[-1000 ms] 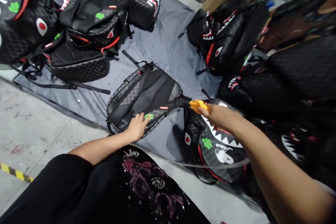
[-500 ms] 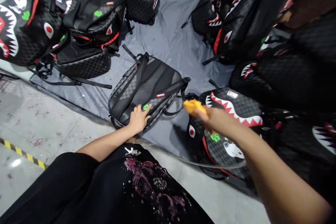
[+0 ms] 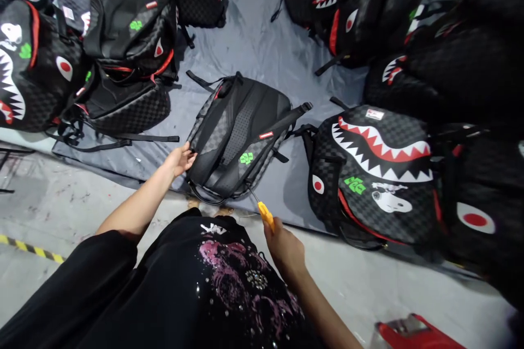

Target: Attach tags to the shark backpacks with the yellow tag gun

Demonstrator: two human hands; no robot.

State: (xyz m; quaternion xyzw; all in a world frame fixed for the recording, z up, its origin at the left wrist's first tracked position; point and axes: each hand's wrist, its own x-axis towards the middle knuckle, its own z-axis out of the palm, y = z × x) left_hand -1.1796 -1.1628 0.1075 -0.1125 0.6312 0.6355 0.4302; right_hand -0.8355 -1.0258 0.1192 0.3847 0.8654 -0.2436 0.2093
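A black checkered backpack (image 3: 233, 136) lies on the grey sheet in front of me, its padded back and straps facing up. It bears a green print and a small red label. My left hand (image 3: 180, 159) grips its left edge, with the fingers curled against the side. In my right hand (image 3: 283, 242) is a yellow-handled tool (image 3: 266, 215) with a thin metal tip. That tip reaches the backpack's lower right edge; the exact kind of tool is too small to make out.
A backpack with a shark-mouth print (image 3: 385, 158) lies on the right, beside more dark bags. Several similar backpacks (image 3: 131, 16) are piled at the left. They rest on a grey sheet (image 3: 254, 38). A red object (image 3: 417, 332) shows at the bottom right.
My left hand has shifted from the backpack's front part to its left edge. My right hand has brought the yellow tool down and left to the backpack's lower edge. The view has shifted.
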